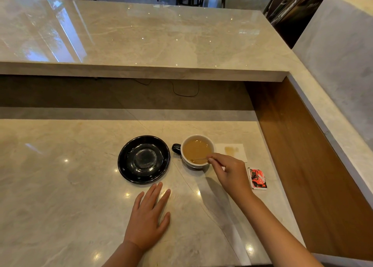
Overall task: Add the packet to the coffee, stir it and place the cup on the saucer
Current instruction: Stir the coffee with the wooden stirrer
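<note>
A cup (196, 163) with a white inside and a dark handle on its left stands on the marble counter, filled with light brown coffee (196, 149). My right hand (230, 173) pinches a thin spoon (198, 159) whose tip dips into the coffee at the near rim. A glossy black saucer (129, 167), with nothing on it, sits just left of the cup. The red packet (257, 178) lies flat on the counter to the right of my right hand. Near the saucer's front edge, my left hand (148, 216) rests flat on the counter with fingers spread.
A white napkin (232, 150) with a brown stain lies behind and to the right of the cup. A wooden side panel (302, 155) bounds the counter on the right. A raised marble ledge (141, 71) runs across the back, with a black cable under it.
</note>
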`<state>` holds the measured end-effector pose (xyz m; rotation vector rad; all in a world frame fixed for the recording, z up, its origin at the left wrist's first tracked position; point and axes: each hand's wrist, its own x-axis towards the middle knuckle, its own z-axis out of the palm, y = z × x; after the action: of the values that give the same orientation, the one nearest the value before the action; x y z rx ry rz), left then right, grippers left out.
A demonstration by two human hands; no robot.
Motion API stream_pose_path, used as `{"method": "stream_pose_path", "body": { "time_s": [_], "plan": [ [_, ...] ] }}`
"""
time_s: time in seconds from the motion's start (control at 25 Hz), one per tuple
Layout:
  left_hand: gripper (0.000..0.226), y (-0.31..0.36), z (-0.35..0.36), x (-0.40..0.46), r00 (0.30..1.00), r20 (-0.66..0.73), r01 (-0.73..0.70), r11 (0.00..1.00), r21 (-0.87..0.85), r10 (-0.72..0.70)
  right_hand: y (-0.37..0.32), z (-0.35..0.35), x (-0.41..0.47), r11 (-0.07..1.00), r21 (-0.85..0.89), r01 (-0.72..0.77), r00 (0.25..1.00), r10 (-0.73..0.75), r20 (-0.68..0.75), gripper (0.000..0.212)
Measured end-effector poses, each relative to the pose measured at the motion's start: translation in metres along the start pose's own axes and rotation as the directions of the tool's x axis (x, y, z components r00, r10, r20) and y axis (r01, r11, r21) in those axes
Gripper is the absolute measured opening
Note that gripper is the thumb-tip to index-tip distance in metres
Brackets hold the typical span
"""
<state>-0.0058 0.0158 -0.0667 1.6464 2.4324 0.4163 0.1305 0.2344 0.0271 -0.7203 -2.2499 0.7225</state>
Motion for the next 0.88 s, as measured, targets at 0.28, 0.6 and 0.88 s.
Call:
{"method": "stream_pose_path", "body": {
  "time_s": [0.28, 0.6, 0.88],
  "plan": [
    [0.057, 0.005, -0.001, -0.001, 1.000, -0.008, -0.007, 1.000, -0.013, 0.007, 0.004, 0.008, 0.026, 0.992, -0.114, 0.049, 0.998, -0.054, -0.038, 0.025],
    [0.055, 0.004, 0.000, 0.000, 1.000, -0.017, -0.005, 1.000, -0.010, 0.005, 0.021, -0.019, 0.023, 0.960, -0.250, 0.126, 0.992, -0.126, 0.013, 0.014],
    [0.057, 0.005, 0.000, 0.000, 1.000, -0.011, 0.000, 1.000, 0.003, 0.000, 0.014, -0.022, 0.000, 0.986, -0.162, 0.037, 0.999, -0.034, 0.027, 0.013]
  ]
}}
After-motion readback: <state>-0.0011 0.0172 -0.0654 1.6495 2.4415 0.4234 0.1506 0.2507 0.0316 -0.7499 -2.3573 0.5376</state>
